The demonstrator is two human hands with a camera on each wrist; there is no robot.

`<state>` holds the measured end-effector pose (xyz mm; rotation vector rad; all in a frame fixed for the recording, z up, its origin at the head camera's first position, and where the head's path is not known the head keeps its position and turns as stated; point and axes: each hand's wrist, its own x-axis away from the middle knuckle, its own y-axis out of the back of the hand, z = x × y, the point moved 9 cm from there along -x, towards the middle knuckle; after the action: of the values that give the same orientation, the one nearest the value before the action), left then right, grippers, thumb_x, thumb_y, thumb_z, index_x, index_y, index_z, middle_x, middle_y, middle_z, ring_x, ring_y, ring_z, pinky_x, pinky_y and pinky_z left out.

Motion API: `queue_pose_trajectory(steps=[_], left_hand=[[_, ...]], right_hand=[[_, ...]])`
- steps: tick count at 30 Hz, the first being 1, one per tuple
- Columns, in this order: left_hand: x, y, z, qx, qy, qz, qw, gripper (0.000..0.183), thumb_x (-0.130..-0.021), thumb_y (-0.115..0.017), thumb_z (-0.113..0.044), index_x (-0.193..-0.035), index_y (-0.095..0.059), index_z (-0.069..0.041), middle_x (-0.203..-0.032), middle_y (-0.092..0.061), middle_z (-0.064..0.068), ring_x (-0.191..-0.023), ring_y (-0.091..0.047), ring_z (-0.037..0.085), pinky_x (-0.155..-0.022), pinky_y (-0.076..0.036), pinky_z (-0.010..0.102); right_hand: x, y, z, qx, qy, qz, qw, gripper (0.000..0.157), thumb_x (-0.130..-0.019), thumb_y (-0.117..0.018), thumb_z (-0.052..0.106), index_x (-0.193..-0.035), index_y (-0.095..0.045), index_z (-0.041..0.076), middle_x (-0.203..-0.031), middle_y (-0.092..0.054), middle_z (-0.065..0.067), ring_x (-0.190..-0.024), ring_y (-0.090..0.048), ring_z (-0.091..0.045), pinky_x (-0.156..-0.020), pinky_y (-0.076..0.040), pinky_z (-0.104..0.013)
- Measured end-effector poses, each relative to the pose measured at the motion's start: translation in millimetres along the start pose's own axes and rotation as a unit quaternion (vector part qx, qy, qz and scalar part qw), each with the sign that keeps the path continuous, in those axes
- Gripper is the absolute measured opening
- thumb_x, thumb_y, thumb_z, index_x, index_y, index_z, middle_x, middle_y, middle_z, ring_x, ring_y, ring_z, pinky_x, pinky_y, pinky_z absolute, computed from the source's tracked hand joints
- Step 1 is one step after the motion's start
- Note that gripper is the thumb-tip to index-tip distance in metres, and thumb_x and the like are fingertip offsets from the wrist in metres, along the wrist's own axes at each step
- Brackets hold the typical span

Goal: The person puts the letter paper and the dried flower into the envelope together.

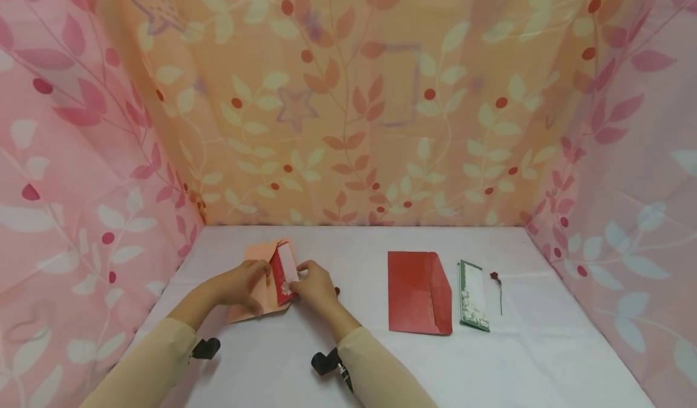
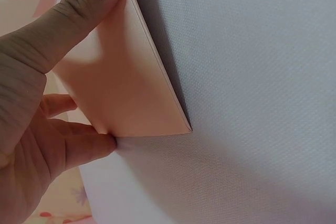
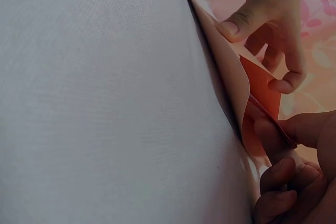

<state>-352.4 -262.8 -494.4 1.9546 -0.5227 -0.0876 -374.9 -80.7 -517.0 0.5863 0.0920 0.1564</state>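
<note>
At the left of the table in the head view lies a peach envelope (image 1: 270,304), gripped by my left hand (image 1: 239,284) with thumb and fingers on its edges. A red card with a white floral panel (image 1: 287,263) stands partly inside the envelope's mouth. My right hand (image 1: 317,288) pinches the card's right edge. In the right wrist view, the thin card (image 3: 287,138) sits between the right thumb and fingers within the open envelope (image 3: 231,72). The left wrist view shows the left thumb across the envelope (image 2: 131,93) and a fingertip at its corner.
Right of centre lies a red envelope (image 1: 408,293) with its flap to the right. Beside it are a green card with a white floral front (image 1: 472,299) and a small red rose on a stem (image 1: 495,276). A small dark object (image 1: 337,290) peeks out behind the right hand. Patterned cloth (image 1: 348,93) surrounds the table.
</note>
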Motion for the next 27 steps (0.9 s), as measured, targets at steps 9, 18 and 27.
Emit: queue_pose_trajectory(steps=[9, 18, 27], left_hand=[[0.9, 1.3, 0.0, -0.003, -0.002, 0.005, 1.0, 0.093, -0.062, -0.097, -0.046, -0.133, -0.045, -0.015, -0.143, -0.045, 0.025, -0.132, -0.049, 0.043, -0.11, -0.039, 0.066], [1.9, -0.2, 2.7, 0.009, 0.008, 0.009, 0.9999, 0.091, -0.063, -0.098, -0.042, -0.133, -0.045, -0.017, -0.144, -0.044, 0.025, -0.133, -0.048, 0.043, -0.111, -0.039, 0.065], [2.0, 0.7, 1.0, 0.009, 0.014, 0.007, 0.9998, 0.092, -0.063, -0.097, -0.044, -0.134, -0.046, -0.018, -0.146, -0.044, 0.023, -0.134, -0.047, 0.042, -0.11, -0.039, 0.065]], right_hand=[[0.0, -6.3, 7.8, 0.023, 0.004, 0.026, 0.999, 0.041, -0.078, -0.085, 0.03, -0.112, -0.069, 0.013, -0.1, -0.071, -0.002, -0.077, -0.055, -0.014, -0.067, -0.047, -0.03], [-2.8, -13.8, 11.1, 0.055, 0.026, 0.093, 0.994, 0.04, -0.084, -0.081, 0.036, -0.113, -0.069, 0.011, -0.089, -0.066, 0.005, -0.081, -0.057, -0.012, -0.074, -0.05, -0.031], [-17.6, -7.9, 18.6, 0.056, 0.065, 0.115, 0.99, 0.032, -0.09, -0.073, 0.018, -0.118, -0.07, 0.005, -0.093, -0.07, -0.001, -0.081, -0.06, -0.011, -0.077, -0.052, -0.029]])
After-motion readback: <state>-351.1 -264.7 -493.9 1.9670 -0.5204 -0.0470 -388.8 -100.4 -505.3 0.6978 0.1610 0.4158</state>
